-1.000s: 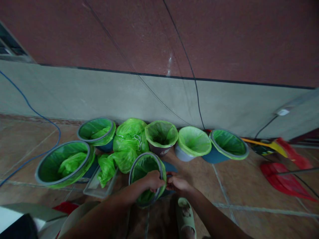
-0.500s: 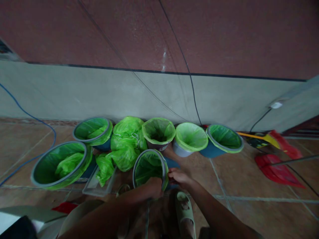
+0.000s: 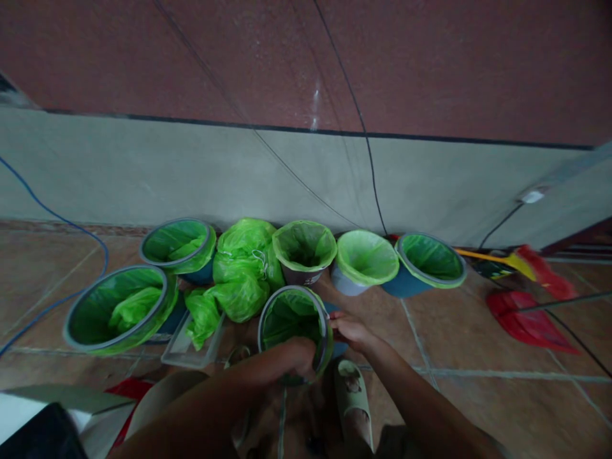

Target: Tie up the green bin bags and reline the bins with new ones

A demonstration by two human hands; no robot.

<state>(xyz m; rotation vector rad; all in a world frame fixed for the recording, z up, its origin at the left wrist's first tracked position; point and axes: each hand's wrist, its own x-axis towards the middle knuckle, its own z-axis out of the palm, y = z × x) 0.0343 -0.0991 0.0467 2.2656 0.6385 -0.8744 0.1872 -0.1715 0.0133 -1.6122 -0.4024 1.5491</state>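
A blue trash bin with a grey rim stands tilted on the floor in front of me, lined with a green plastic bag. My left hand curls over the near side of its rim, its fingertips partly hidden. At the right side of that rim, my right hand has its fingers closed on the edge, where the bag folds over. Behind the bin are a knotted pile of green bags, a brown lined bin and a white lined bin.
Two more lined bins stand at left, the nearer one holding a crumpled bag. A clear plastic tray lies beside it. On the right are another blue bin, a red dustpan and a broom. A blue cable crosses the floor.
The bin's rim has shifted slightly right and tipped a little more, and both hands have moved with it. The view has tilted slightly.
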